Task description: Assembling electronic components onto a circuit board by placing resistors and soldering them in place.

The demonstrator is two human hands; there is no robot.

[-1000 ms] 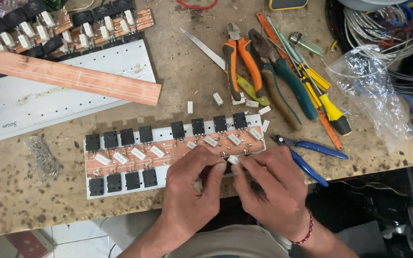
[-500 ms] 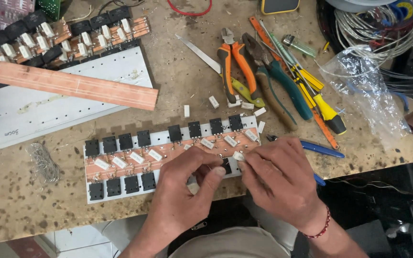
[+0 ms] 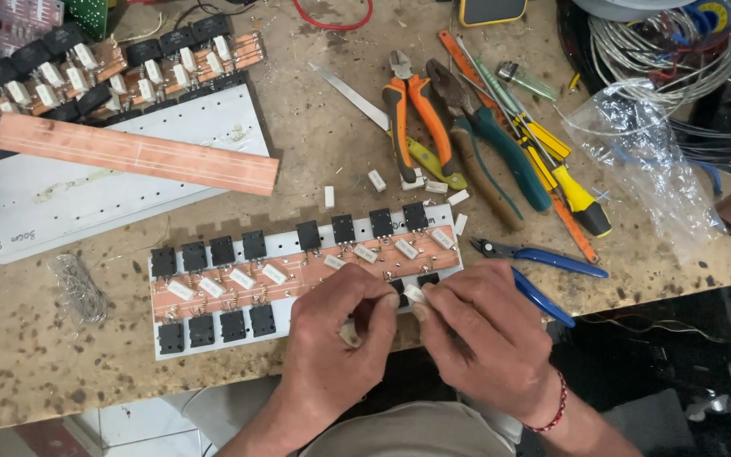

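Fingertips of the left hand [image 3: 340,338] and right hand [image 3: 484,326] pinched a small white block [image 3: 414,293] over the copper board [image 3: 298,275], seating it seemingly underway, steady pressing due.

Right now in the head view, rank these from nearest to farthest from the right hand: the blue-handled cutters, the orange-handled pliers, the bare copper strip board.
From the right hand:
1. Blue-handled cutters, just to its right, at the bench edge.
2. Orange-handled pliers, farther back, among the hand tools.
3. Bare copper strip board, far left, lying on the white plate.

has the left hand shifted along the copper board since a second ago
No: the left hand pinches a small white part with the right hand at the same end of the copper board.
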